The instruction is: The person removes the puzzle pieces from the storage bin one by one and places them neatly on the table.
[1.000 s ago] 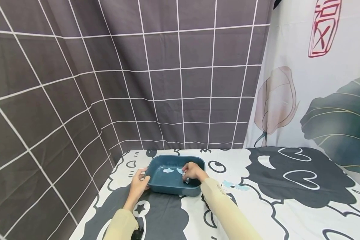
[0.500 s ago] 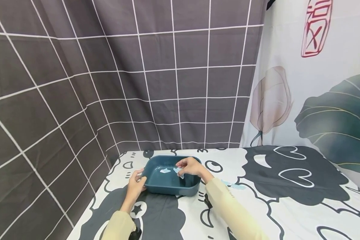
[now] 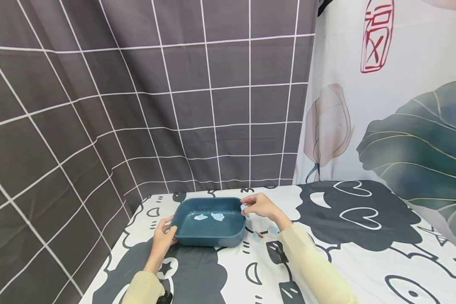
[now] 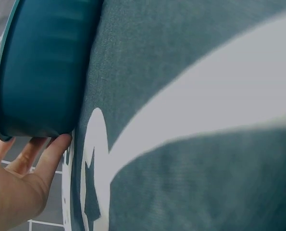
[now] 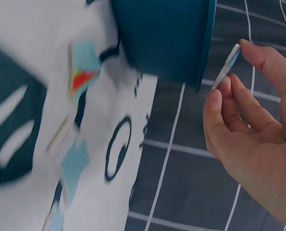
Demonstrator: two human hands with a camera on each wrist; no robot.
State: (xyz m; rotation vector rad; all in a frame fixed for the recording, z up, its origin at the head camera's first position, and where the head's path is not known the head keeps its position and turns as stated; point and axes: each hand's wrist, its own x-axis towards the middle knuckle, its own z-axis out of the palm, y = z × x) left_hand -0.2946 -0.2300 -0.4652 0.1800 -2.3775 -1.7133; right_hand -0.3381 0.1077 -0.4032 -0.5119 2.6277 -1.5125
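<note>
A dark teal rectangular basin (image 3: 209, 242) stands on the patterned cloth. My left hand (image 3: 162, 240) grips its left side, with the thumb at the rim and the fingers against the outer wall. Just beyond the right rim, my right hand (image 3: 263, 207) pinches a thin, flat light-blue puzzle piece (image 5: 226, 68) between thumb and fingers, seen nearly edge-on in the right wrist view. Inside the basin lie two pale blue pieces, a left piece (image 3: 200, 217) and a right piece (image 3: 218, 216).
Several loose pieces lie on the cloth right of the basin, including one with a red and yellow patch (image 5: 84, 70) and a plain blue one (image 5: 74, 166). A dark grid curtain (image 3: 228, 139) hangs behind and to the left; a white printed curtain (image 3: 328, 122) hangs at right.
My right hand has lifted a piece out of the basin and carried it rightward past the rim. The left hand keeps its grip. The head view has turned somewhat to the right.
</note>
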